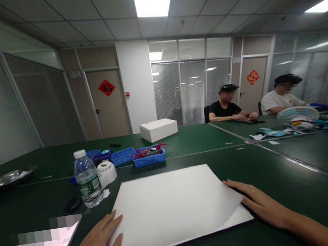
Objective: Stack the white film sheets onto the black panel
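A white sheet of paper (170, 207) lies before me on what looks like a thin white board (241, 216) with a dark lower edge. Near the right, the sheet's lower corner curls up off the layer beneath. My left hand (96, 240) rests along the left edge, fingers spread, with fingertips and thumb on the white surface. Against the opposite edge lies my right hand (262, 203), its fingers stretched out and touching the sheet near the raised corner. Part of that hand's thumb side is hard to make out.
Beyond the sheet stand a water bottle (88, 178), a white domed part (106, 171), a blue tray (150, 159) of red wires and a white box (159, 131). A metal dish (7, 178) is far left. Two people (226, 108) sit at the right, near a basket (298, 115).
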A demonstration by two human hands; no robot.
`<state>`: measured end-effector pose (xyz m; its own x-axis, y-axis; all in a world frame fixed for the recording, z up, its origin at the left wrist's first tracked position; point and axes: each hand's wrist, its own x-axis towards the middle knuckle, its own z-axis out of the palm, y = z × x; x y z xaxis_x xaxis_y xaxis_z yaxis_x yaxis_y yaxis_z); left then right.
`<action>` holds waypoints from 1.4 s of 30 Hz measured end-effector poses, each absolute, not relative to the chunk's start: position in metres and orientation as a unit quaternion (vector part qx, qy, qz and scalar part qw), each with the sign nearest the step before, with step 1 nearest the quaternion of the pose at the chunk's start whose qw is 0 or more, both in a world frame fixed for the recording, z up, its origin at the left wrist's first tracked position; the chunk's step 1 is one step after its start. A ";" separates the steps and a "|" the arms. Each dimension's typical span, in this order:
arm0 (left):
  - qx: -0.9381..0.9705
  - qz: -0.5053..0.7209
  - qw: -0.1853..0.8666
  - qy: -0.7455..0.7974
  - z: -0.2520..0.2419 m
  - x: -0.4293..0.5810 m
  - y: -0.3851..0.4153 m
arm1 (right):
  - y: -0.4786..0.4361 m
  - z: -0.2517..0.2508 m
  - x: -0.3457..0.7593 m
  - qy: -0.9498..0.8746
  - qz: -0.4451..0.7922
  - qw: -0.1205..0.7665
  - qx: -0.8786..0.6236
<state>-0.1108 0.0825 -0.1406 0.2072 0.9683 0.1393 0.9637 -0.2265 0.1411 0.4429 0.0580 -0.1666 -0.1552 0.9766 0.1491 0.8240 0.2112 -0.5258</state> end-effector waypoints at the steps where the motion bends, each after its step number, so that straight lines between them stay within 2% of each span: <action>1: 0.776 0.105 0.012 0.622 -0.140 -0.111 0.082 | 0.057 -0.166 0.443 -0.738 0.171 0.240 -0.607; 9: 0.775 0.142 0.020 0.616 -0.142 -0.111 0.084 | 0.054 -0.163 0.442 -0.726 0.197 0.258 -0.606; 25: 0.770 0.128 0.017 0.624 -0.149 -0.116 0.085 | 0.054 -0.151 0.430 -0.766 0.157 0.141 -0.607; 30: 0.773 0.083 0.028 0.628 -0.143 -0.111 0.084 | 0.051 -0.146 0.426 -0.765 0.146 0.123 -0.616; 35: 0.759 0.082 0.028 0.645 -0.143 -0.113 0.084 | 0.052 -0.148 0.426 -0.746 0.144 0.150 -0.632; 42: 0.746 0.088 0.028 0.659 -0.147 -0.114 0.088 | 0.052 -0.157 0.424 -0.693 0.190 0.255 -0.647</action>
<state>-0.1143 0.0881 -0.1467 0.1160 0.9888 0.0939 0.9790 -0.1298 0.1571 0.4244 0.0524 -0.1572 -0.0337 0.9935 0.1087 0.7998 0.0921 -0.5932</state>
